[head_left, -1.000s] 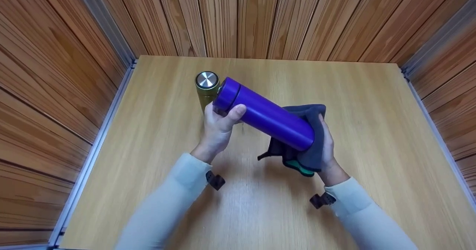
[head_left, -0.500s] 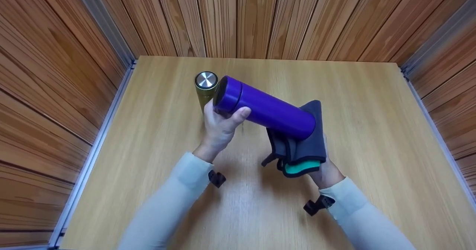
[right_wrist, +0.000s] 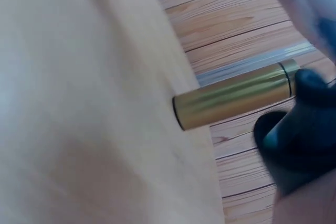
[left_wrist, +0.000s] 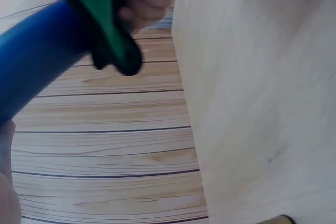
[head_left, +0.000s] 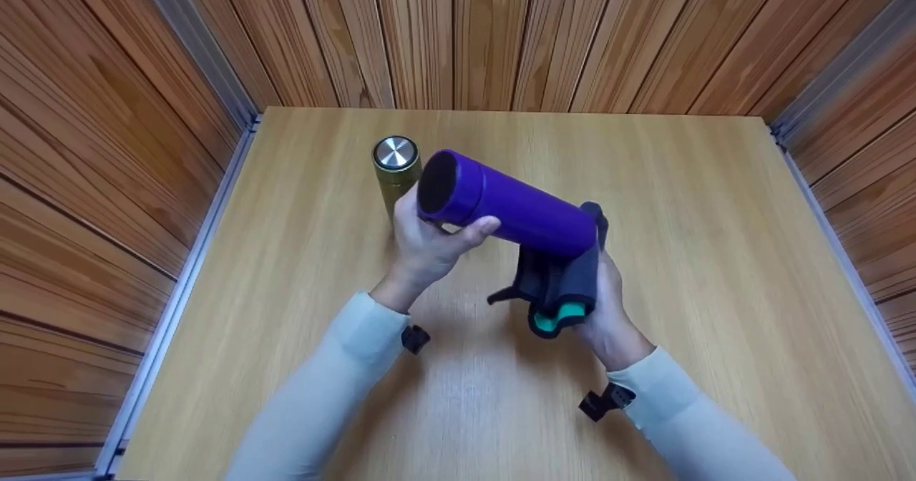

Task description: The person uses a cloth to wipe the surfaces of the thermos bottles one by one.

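Note:
A purple flask is held tilted above the table, its dark round end facing left toward the head camera. My left hand grips it near that end, thumb along the near side. At its other end my right hand holds a dark grey cloth with a green underside against the flask. In the left wrist view the cloth and flask are blurred, and curled fingers of the right hand show behind the cloth.
A gold flask with a silver-topped lid stands upright on the wooden table, just behind and left of my left hand. Wood-panelled walls enclose the table at the back and both sides.
The purple flask has turned so its dark end shows more fully. My right hand with the cloth has moved left and slightly inward, and the cloth is more bunched.

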